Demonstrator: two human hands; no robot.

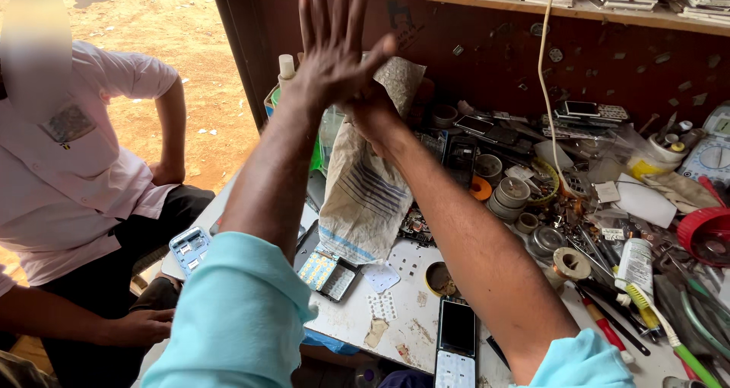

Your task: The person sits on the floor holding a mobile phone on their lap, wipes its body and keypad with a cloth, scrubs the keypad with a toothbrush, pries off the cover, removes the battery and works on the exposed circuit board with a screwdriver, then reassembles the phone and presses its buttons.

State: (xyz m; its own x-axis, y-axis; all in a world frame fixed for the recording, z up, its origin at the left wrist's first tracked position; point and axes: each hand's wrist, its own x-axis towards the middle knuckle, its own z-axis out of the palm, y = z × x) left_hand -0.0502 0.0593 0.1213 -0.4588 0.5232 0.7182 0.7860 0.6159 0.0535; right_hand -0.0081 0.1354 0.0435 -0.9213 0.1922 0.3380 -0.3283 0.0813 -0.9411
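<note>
My left hand (334,49) is raised in front of me, seen from the back, fingers spread wide and holding nothing. My right hand (371,116) is pressed against its palm from behind, so only its wrist and heel show; its fingers are hidden. Both arms wear light blue sleeves. Below the hands a worn woven sack (365,190) lies on the workbench (414,323). A dark phone (457,327) with a keypad panel (455,373) below it lies at the near edge.
A person in a pink shirt (68,182) sits at the left by the bench corner. A blue phone frame (188,247), a keypad board (328,272), several tins, screwdrivers, a white tube (636,266), a red spool (706,234) and a hanging white cable (543,76) crowd the bench.
</note>
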